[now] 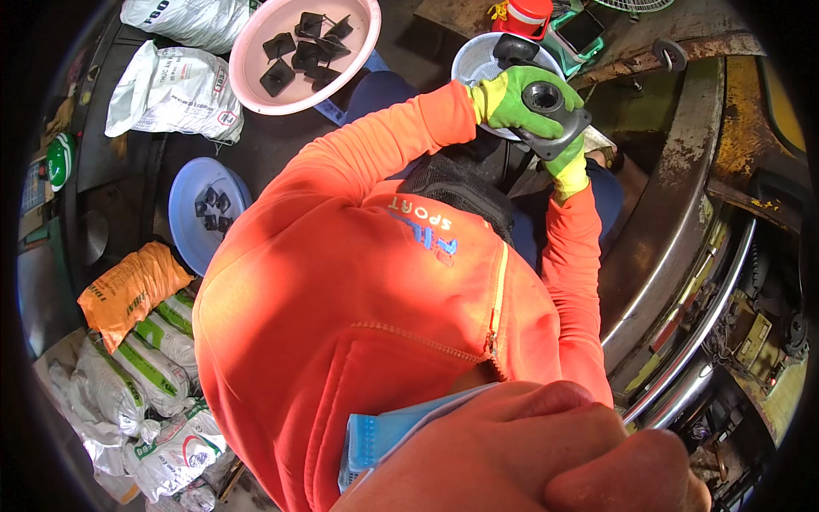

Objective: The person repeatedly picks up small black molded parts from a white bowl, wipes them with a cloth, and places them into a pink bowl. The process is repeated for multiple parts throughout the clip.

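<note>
Up at the top right of the head view, a black molded part (559,119) with a flat plate and a round hollow collar is held between my gloved hands. My left hand (509,96), in a green and yellow glove, closes round its collar end. Below it, my right hand (568,164) grips the plate's edge; the part hides some of its fingers. Just behind my hands stands a pale perforated basket (474,58) with a black part (515,49) in it.
A pink basin (243,81) and a blue basin (181,205) on the left hold several black parts. White sacks (175,94) and an orange sack (132,288) lie farther left. A red container (527,15) stands beyond the basket. Rusty metal machinery (661,230) runs along my right.
</note>
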Action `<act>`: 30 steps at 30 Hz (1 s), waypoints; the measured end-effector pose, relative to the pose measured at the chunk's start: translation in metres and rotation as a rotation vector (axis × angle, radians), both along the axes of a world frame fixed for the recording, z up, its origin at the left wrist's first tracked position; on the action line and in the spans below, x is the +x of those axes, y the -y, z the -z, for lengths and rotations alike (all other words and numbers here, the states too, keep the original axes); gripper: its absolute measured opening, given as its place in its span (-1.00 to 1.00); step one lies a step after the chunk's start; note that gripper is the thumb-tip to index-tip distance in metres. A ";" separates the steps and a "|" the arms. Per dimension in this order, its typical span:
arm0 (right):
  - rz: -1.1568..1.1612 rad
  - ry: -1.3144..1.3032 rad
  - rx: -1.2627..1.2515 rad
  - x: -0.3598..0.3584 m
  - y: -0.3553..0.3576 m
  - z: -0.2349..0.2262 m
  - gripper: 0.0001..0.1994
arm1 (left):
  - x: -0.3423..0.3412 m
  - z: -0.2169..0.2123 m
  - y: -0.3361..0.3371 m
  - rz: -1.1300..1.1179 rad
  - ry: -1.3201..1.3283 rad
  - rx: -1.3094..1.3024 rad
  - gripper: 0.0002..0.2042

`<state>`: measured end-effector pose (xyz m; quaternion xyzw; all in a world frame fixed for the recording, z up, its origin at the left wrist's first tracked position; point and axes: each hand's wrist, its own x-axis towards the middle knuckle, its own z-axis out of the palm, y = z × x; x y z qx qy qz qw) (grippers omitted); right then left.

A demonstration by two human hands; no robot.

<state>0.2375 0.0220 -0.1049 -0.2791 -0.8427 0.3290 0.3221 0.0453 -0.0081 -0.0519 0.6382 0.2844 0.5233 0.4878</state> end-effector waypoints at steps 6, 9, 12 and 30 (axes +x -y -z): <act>-0.112 -0.074 -0.233 0.005 0.000 0.007 -0.51 | -0.008 -0.004 -0.002 0.154 -0.071 0.057 -0.53; -0.142 -0.096 -0.494 0.011 0.005 0.003 -0.51 | -0.014 -0.010 0.001 0.307 -0.096 0.027 -0.51; -0.190 -0.188 -0.810 0.011 0.009 -0.001 -0.51 | -0.015 -0.013 0.001 0.434 -0.118 0.013 -0.48; 0.318 -0.063 0.524 -0.036 0.005 -0.005 -0.67 | 0.020 0.000 0.002 -0.351 0.000 -0.023 -0.46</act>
